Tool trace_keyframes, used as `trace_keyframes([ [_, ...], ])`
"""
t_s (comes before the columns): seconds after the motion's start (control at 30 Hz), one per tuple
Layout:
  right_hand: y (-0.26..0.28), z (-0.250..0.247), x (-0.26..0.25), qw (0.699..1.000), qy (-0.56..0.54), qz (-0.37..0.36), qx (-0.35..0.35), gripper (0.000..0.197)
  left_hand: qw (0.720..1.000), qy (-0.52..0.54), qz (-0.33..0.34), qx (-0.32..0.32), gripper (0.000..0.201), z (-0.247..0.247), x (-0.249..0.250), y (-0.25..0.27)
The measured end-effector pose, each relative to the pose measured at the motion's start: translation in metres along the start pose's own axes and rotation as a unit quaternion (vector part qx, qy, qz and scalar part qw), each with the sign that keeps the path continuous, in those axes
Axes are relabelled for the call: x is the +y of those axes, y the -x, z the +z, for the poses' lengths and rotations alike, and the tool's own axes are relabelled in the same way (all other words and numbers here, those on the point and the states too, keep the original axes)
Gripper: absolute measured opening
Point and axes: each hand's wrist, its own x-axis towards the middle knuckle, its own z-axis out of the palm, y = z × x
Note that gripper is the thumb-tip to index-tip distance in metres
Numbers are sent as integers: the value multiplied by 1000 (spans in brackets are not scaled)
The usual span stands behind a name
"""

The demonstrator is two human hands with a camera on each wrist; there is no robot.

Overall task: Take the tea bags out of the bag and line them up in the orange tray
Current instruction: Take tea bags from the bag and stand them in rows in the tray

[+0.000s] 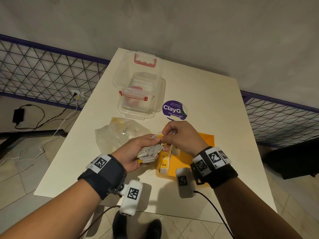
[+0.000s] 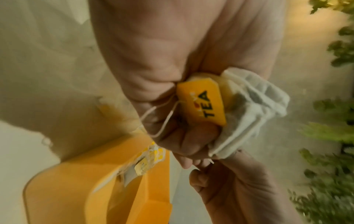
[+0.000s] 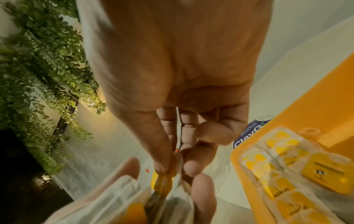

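Head view: the left hand (image 1: 136, 152) curls its fingers around a bunch of white paper tea bags with yellow tags (image 1: 151, 151), held above the white table (image 1: 207, 104) between the crumpled clear plastic bag (image 1: 119, 135) and the flat orange plastic tray (image 1: 205, 140). The right hand (image 1: 179, 137) pinches one yellow tag from that bunch between thumb and forefinger, its other fingers loosely bent. A few tea bags (image 1: 164, 163) already lie in a row at the tray's left side. Beyond stand a clear lidded container with red clips (image 1: 139, 94) and a round purple sticker (image 1: 174, 108).
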Motion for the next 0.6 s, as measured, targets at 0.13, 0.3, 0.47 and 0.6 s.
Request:
trace_keyframes([
  [0.13,-4,-1,-5,1000,-4,12,14,10,999,10,-31,-3,25,-10,-1,0],
  [0.3,-7,-6,-9,999,-19,-2,47,8,997,51,-62,2,29,-25,-2,-1],
  [0.47,-11,-22,-7,986,113,-36,117,9,998,5,-43,49,29,-29,-2,-1],
  [0.6,-11,-40,-3,953,272,-20,135,12,996,-18,-33,82,24,-31,-4,-1],
])
